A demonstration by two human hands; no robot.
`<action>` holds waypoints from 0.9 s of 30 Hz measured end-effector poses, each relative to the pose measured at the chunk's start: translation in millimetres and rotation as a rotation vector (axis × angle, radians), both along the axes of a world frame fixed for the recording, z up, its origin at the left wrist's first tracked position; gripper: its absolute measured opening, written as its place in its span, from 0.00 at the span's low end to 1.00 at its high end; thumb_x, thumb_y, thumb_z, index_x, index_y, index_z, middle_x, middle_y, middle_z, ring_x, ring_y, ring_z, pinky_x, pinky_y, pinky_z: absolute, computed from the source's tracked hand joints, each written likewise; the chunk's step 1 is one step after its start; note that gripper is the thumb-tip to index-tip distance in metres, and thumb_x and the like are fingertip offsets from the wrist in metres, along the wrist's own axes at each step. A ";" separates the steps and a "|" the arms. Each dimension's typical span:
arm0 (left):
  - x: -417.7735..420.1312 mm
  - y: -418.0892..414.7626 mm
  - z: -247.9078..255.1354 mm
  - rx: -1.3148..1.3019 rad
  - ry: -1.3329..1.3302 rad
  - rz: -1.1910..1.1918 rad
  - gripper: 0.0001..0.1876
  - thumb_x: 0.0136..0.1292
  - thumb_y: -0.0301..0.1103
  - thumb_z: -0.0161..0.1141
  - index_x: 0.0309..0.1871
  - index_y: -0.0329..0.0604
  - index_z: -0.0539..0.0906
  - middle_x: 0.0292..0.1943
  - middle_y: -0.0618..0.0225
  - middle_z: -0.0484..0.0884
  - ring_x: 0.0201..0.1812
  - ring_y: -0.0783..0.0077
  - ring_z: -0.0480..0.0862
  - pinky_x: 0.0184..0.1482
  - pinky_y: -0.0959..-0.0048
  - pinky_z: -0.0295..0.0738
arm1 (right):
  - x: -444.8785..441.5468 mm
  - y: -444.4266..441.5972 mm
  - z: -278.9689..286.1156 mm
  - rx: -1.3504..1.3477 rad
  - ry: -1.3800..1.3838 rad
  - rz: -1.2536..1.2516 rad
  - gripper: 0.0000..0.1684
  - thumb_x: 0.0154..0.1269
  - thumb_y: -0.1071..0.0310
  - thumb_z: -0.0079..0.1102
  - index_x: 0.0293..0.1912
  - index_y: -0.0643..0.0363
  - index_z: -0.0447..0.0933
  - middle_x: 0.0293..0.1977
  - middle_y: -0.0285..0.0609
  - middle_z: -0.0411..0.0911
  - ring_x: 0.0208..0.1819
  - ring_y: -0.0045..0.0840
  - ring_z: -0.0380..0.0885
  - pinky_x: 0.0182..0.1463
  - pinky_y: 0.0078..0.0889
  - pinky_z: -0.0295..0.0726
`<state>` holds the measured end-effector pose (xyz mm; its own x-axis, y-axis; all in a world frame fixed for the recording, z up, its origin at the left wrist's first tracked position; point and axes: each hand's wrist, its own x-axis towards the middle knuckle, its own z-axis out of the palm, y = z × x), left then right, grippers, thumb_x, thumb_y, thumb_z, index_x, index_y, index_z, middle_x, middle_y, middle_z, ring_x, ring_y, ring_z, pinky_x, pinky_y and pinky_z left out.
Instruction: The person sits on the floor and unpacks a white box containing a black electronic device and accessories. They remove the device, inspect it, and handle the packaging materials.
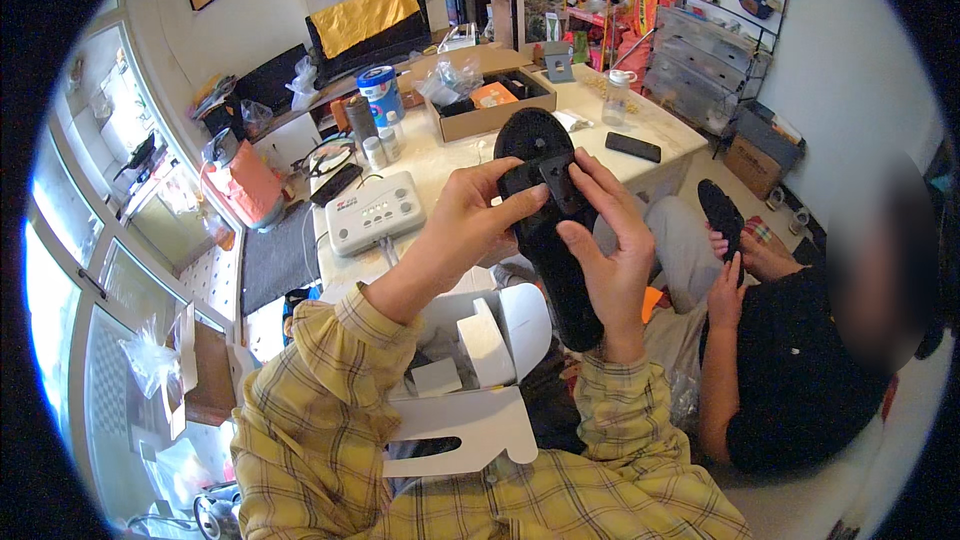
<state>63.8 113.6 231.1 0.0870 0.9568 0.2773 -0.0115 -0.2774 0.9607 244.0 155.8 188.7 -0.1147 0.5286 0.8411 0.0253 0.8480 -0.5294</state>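
Note:
Both my hands hold up a black shoe-sole-shaped item (559, 285), its rounded end pointing away from me. My left hand (480, 217) grips its left edge, with the thumb lying across the middle. On the opposite edge rests my right hand (619, 251), fingers beside a smooth black plastic piece (556, 178) on the item's face. Whether that piece is fixed or loose I cannot tell. Below my forearms, an opened white cardboard box (461, 435) with a handle slot sits at my lap. Inside it are a white block-shaped piece (484, 341) and a smaller white box (436, 379).
A co-worker (795, 367) at the right holds a similar black sole-shaped item (720, 210). On the table (465, 165) are a white control unit (375, 214) with cables, a brown carton (491, 116), a blue can (381, 95), a smartphone (634, 148) and a clear bottle (617, 99).

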 end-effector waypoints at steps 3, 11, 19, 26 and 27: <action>-0.3 2.8 -0.4 0.092 0.050 -0.015 0.11 0.71 0.33 0.63 0.52 0.38 0.83 0.34 0.79 0.83 0.29 0.91 0.76 0.27 0.86 0.68 | 1.5 1.6 0.0 -0.064 0.103 0.074 0.19 0.65 0.69 0.67 0.55 0.63 0.82 0.63 0.52 0.75 0.65 0.37 0.74 0.68 0.35 0.70; 12.3 4.1 -1.1 0.237 0.090 0.006 0.11 0.71 0.26 0.63 0.53 0.31 0.82 0.41 0.72 0.84 0.40 0.87 0.80 0.39 0.82 0.79 | 1.9 -6.3 -20.9 -0.530 0.337 -0.075 0.13 0.65 0.63 0.72 0.34 0.59 0.78 0.32 0.37 0.80 0.30 0.17 0.76 0.33 0.19 0.74; 8.7 6.9 -9.1 0.178 0.099 0.051 0.11 0.71 0.28 0.62 0.52 0.31 0.82 0.40 0.72 0.84 0.39 0.87 0.78 0.38 0.83 0.77 | 3.3 -8.0 -15.2 -0.851 0.757 0.715 0.13 0.75 0.58 0.58 0.44 0.59 0.77 0.32 0.38 0.83 0.20 0.13 0.72 0.17 0.14 0.63; 8.8 6.8 -9.4 0.111 0.110 -0.007 0.13 0.73 0.32 0.60 0.55 0.33 0.82 0.39 0.73 0.84 0.38 0.86 0.77 0.38 0.80 0.74 | 9.6 -9.1 -7.8 -0.704 0.488 0.550 0.11 0.75 0.62 0.58 0.39 0.59 0.73 0.29 0.44 0.84 0.12 0.14 0.69 0.13 0.14 0.62; 6.4 6.7 -8.9 0.097 0.129 -0.030 0.15 0.74 0.33 0.59 0.57 0.33 0.81 0.42 0.71 0.85 0.41 0.83 0.80 0.43 0.77 0.78 | 5.5 -13.1 -4.6 -0.664 0.401 0.437 0.11 0.75 0.63 0.57 0.38 0.59 0.72 0.29 0.45 0.84 0.11 0.14 0.70 0.12 0.15 0.62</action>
<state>70.3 120.3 222.3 0.1558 0.9226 0.3528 0.1008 -0.3702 0.9235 249.5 142.7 184.1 -0.1825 0.8994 0.3972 -0.5217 0.2538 -0.8145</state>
